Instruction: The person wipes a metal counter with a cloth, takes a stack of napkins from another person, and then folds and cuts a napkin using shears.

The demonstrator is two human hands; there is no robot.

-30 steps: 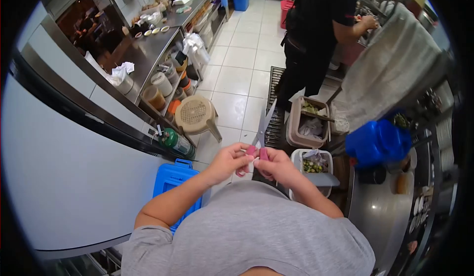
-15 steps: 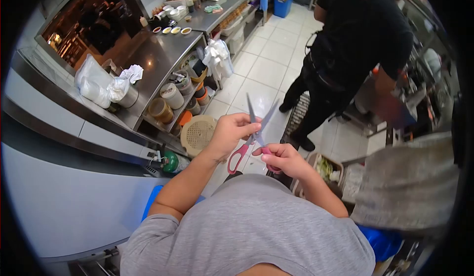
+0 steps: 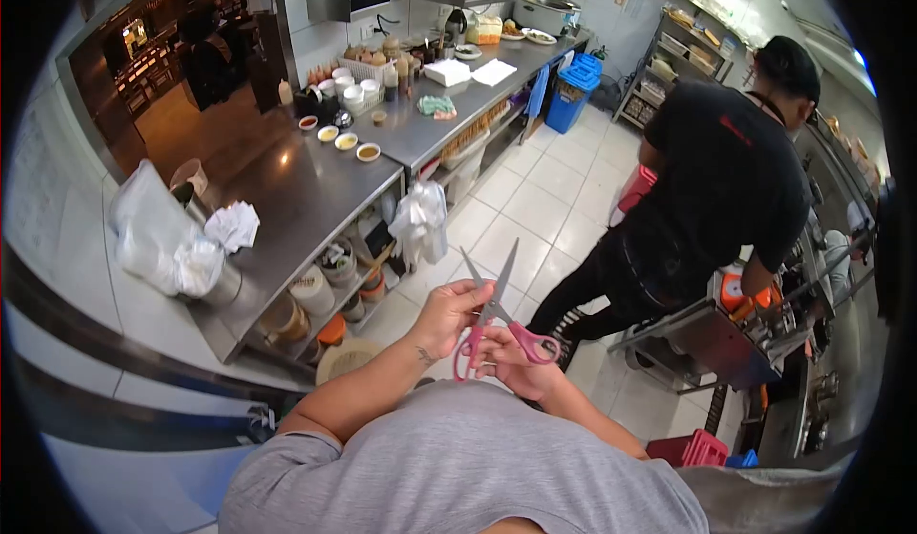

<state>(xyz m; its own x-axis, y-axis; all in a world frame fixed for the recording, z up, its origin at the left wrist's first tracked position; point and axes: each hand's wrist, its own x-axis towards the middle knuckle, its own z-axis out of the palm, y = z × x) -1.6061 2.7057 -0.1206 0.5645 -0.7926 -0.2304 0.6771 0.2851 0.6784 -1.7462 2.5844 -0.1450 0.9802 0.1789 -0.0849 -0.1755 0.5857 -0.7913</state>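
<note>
A pair of scissors (image 3: 503, 290) with pink handles points away from my body, blades spread in a V. My left hand (image 3: 447, 318) pinches it near the pivot, thumb and fingertips on the metal. Behind the handles is my right hand (image 3: 516, 364), its fingers curled against the loops and partly covered by them. Nothing lies between the blades, and both hands are in front of my grey shirt (image 3: 458, 448).
A steel counter (image 3: 320, 176) on the left carries sauce bowls (image 3: 347, 140) and a plastic bag (image 3: 158, 233). Tubs fill its shelf. On the right a person in black (image 3: 726, 171) stands by the cooking equipment. A blue bin (image 3: 568, 99) stands farther back.
My view has tilted up, showing more of the far kitchen. My right hand has shifted from gripping the right handle to behind both loops. The scissors have turned slightly; their blades remain spread.
</note>
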